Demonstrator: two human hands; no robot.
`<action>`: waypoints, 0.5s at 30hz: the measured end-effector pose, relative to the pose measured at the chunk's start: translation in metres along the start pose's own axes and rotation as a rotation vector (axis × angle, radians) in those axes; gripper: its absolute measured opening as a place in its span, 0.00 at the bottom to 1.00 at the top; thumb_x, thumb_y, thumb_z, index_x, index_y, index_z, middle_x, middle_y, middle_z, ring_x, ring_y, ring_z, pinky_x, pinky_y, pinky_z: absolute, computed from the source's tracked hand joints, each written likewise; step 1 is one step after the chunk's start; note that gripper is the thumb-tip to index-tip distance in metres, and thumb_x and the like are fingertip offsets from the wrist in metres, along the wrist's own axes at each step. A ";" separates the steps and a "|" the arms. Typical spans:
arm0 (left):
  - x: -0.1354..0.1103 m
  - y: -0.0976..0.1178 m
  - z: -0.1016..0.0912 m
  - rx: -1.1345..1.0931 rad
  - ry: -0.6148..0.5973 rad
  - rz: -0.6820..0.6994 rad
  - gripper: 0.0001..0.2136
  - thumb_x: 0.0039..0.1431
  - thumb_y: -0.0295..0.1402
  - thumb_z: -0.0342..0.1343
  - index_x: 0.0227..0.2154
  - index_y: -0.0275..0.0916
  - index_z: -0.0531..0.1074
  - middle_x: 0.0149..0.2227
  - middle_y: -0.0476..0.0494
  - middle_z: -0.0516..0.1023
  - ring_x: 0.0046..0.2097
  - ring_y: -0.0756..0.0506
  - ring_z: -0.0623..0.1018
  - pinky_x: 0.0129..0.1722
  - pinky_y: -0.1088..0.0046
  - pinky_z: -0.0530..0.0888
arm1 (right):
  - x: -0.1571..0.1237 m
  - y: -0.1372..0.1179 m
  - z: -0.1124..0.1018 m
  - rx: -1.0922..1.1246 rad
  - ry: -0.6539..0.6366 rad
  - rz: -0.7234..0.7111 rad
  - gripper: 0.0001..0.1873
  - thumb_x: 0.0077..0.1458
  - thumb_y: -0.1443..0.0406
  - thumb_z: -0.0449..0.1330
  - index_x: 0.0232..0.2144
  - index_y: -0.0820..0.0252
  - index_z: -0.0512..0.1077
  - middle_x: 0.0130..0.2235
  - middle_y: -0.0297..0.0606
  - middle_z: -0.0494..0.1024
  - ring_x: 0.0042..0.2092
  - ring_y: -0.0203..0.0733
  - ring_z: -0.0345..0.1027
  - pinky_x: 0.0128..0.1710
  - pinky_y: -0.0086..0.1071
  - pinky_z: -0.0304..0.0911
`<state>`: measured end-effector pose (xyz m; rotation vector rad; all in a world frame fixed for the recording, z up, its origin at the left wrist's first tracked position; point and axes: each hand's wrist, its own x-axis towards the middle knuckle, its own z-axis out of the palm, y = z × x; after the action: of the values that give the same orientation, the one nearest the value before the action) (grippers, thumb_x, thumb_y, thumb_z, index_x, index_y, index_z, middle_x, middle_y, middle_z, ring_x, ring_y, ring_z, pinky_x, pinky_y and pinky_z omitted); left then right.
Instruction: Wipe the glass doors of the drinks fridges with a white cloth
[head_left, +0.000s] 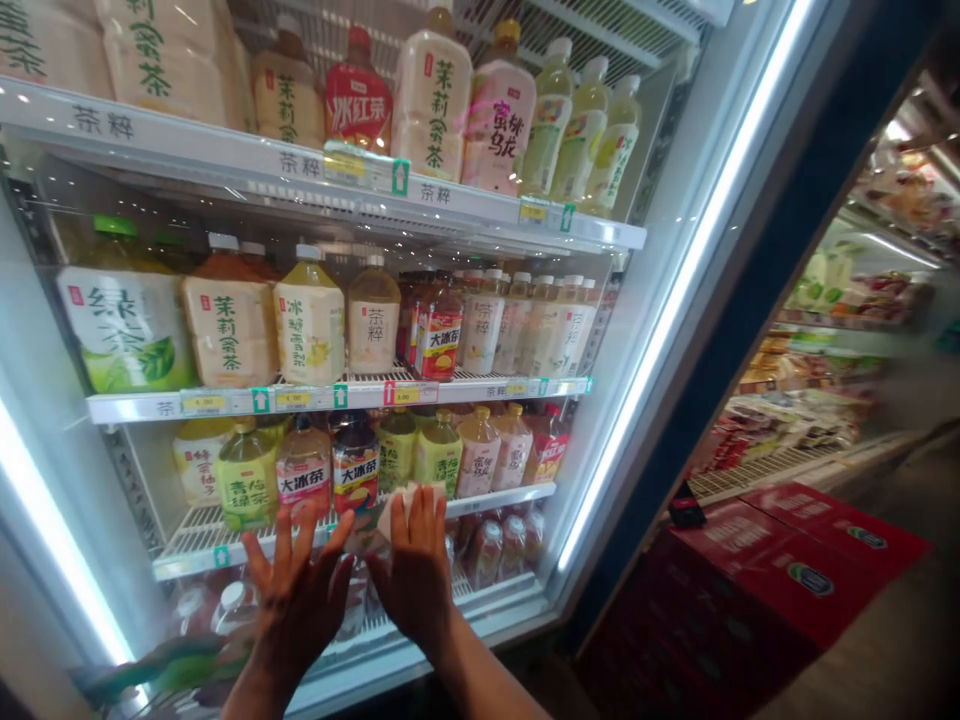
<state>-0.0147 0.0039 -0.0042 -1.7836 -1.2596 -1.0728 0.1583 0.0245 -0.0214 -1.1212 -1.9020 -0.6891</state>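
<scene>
My left hand is raised with its fingers spread and holds nothing. It is in front of the lower shelf of a lit drinks fridge, below bottles with pink and black labels. Close on its right, my right hand has its fingers over a pale, crumpled cloth or tissue, which is mostly hidden beneath them. Specks and reflections suggest a glass pane before the shelves; whether the hands touch it I cannot tell. Beyond the fingers stand a green tea bottle and a dark-labelled bottle.
Upper shelves hold large tea bottles with price tags along the edges. A bright light strip runs down the fridge's right side. Red cartons are stacked on the right, by another shelf of packed goods. A blurred green shape is at lower left.
</scene>
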 end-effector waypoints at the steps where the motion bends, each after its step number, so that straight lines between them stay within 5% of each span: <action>1: 0.000 -0.003 -0.002 0.014 0.009 0.000 0.41 0.63 0.29 0.60 0.73 0.52 0.45 0.76 0.39 0.40 0.75 0.30 0.43 0.71 0.32 0.41 | -0.014 -0.005 0.006 0.009 0.019 -0.019 0.42 0.69 0.55 0.49 0.74 0.69 0.38 0.70 0.59 0.60 0.73 0.62 0.47 0.64 0.60 0.62; 4: -0.001 -0.014 -0.006 0.051 0.050 -0.002 0.41 0.62 0.29 0.60 0.73 0.50 0.45 0.75 0.37 0.41 0.75 0.30 0.44 0.71 0.33 0.42 | -0.024 -0.024 0.011 0.063 0.049 0.008 0.40 0.69 0.58 0.49 0.74 0.66 0.37 0.69 0.55 0.63 0.73 0.58 0.50 0.62 0.56 0.66; 10: -0.003 -0.031 -0.012 0.037 0.084 -0.072 0.41 0.62 0.30 0.61 0.72 0.54 0.46 0.76 0.40 0.40 0.75 0.29 0.44 0.69 0.29 0.43 | 0.064 -0.044 -0.005 0.069 0.065 0.076 0.45 0.68 0.54 0.52 0.74 0.71 0.35 0.74 0.59 0.45 0.74 0.68 0.38 0.68 0.69 0.49; 15: -0.002 -0.037 -0.015 0.035 0.086 -0.066 0.39 0.64 0.30 0.59 0.72 0.54 0.46 0.76 0.41 0.41 0.75 0.30 0.45 0.69 0.30 0.43 | -0.020 -0.036 0.029 0.050 0.049 -0.086 0.41 0.68 0.61 0.53 0.74 0.68 0.39 0.71 0.53 0.58 0.75 0.57 0.40 0.71 0.61 0.50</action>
<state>-0.0542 0.0002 0.0032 -1.6622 -1.2847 -1.1446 0.1214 0.0219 -0.0556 -0.9876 -1.9248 -0.7062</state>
